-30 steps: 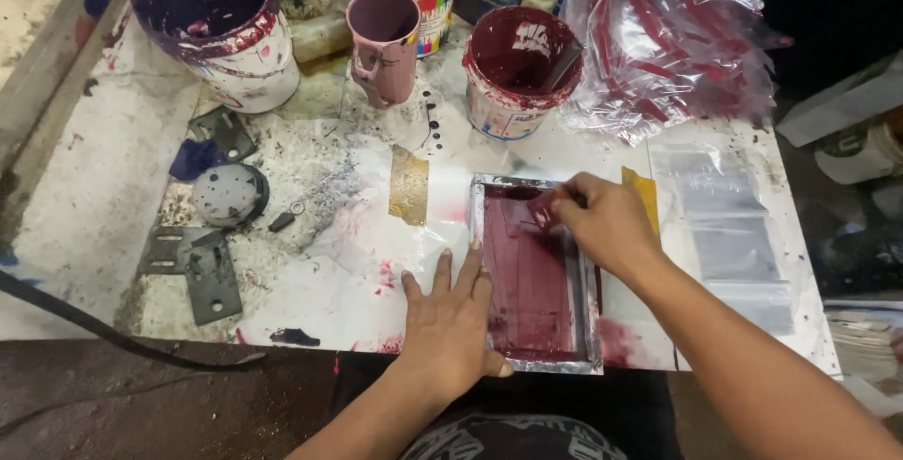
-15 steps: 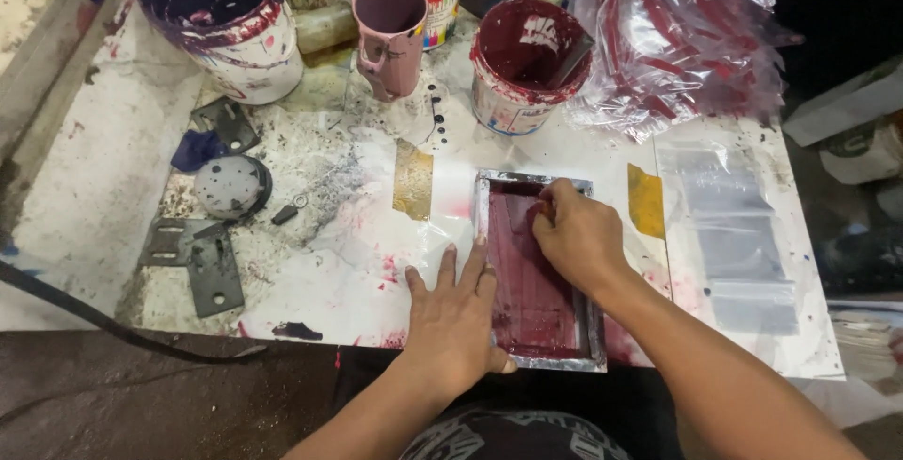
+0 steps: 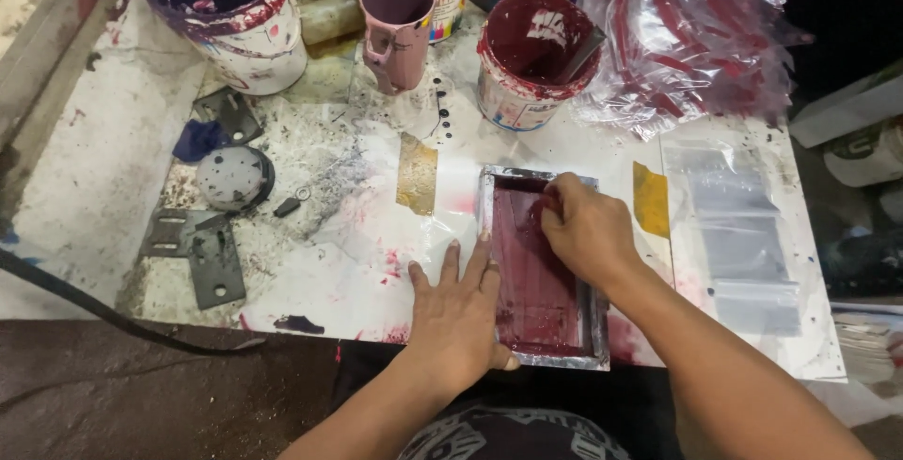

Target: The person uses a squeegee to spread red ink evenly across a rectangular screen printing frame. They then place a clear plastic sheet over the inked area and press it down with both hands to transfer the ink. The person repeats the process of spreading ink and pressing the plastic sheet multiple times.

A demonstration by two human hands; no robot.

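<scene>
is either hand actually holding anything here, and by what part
The left hand lies flat, pinning the small metal-framed printing screen by its left edge. The right hand is closed on the mesh; what it grips is hidden.

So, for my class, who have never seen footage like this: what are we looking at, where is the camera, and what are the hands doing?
The camera sits on a person's head and looks down at their own two bare hands over a paint-spattered white table. The left hand lies flat, pressing on the edge of a small metal-framed screen coated in dark red ink. The right hand presses something onto the ink; what its fingers grip is hidden. Behind stand a tub of dark red ink, a pink mug, a purple-stained bucket and crumpled clear plastic bags.
</scene>
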